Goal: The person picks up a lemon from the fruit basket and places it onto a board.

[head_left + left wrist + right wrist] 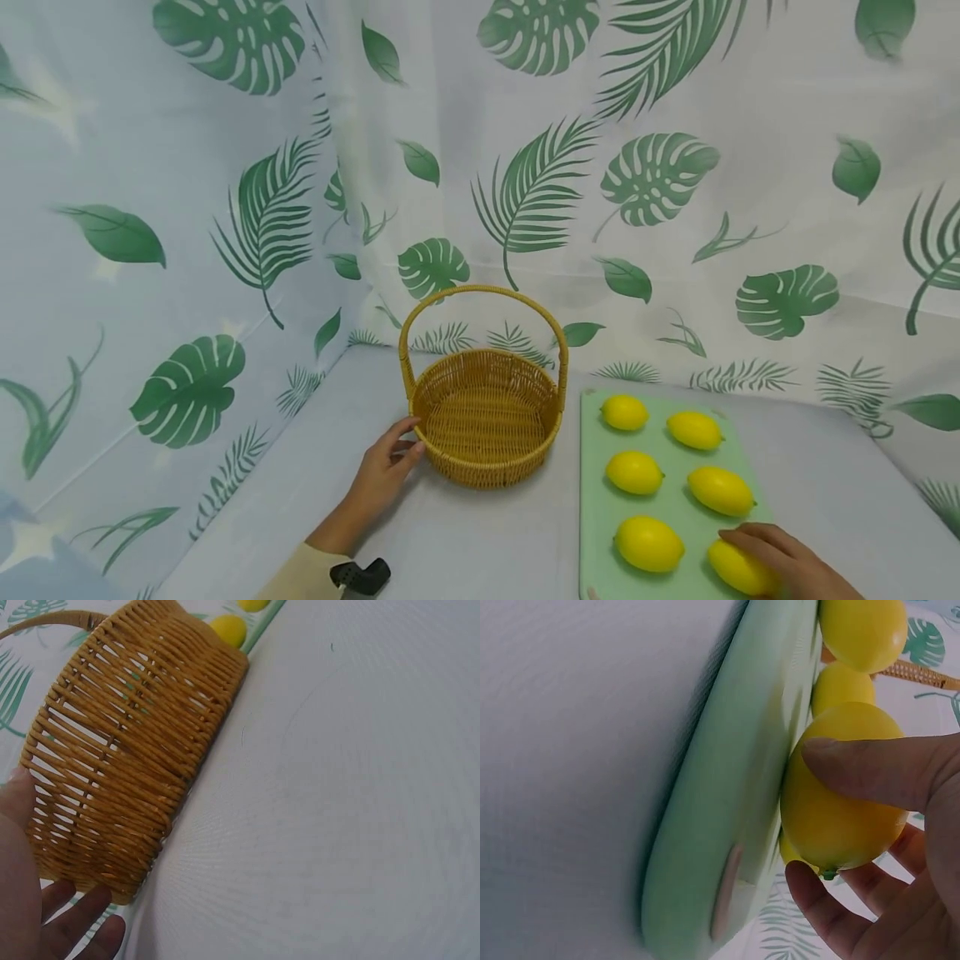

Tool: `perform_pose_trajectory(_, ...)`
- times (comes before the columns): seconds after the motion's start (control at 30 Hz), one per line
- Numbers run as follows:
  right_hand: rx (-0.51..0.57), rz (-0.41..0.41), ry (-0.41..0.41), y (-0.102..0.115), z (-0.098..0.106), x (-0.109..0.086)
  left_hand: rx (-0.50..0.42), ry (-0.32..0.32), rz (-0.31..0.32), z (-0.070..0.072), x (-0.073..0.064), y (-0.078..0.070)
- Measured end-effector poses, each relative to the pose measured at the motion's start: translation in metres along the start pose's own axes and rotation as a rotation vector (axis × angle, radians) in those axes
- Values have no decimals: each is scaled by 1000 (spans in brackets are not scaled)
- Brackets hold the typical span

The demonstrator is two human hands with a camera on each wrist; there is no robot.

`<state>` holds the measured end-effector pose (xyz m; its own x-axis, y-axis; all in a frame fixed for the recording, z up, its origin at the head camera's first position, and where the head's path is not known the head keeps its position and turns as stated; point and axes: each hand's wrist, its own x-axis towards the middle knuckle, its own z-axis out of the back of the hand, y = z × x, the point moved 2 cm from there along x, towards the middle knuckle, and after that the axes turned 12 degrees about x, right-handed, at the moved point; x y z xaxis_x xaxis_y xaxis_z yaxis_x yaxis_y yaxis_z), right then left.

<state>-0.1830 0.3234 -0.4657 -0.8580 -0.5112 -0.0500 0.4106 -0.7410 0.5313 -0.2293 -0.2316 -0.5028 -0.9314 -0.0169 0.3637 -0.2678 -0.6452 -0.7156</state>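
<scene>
A round woven basket [487,477] with a tall arched handle stands upright. My left hand [386,471] touches the left side of the basket, thumb at its rim and fingers spread loosely along its outer wall, as the left wrist view shows. Several yellow lemons [649,543] lie in two columns on a light green board [596,500]. At the near right of that board, my right hand [795,562] grips a lemon [844,825], its thumb across one side and the fingers round the other. Part of this lemon is hidden by the hand in the head view.
Pale cloth covers the table [480,542]. Behind and to the left hang white curtains [450,108] printed with green leaves, close to the basket's back. A black wristband [362,575] sits on my left wrist, over a beige sleeve [307,575].
</scene>
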Motion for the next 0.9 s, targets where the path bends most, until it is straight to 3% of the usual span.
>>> perform_pose_trajectory(0.2, 4, 66, -26, -2, 0, 1, 2, -5, 1, 1, 1, -2)
perform_pose_trajectory(0.4, 49, 31, 24, -1, 4, 4, 2, -7, 0, 1, 0, -3)
perform_pose_trajectory(0.67, 50, 88, 19, 3, 4, 6, 2, -14, -7, 1, 1, -1)
perform_pose_trajectory(0.9, 53, 36, 33, 2, 3, 6, 4, -4, 6, 0, 1, -1)
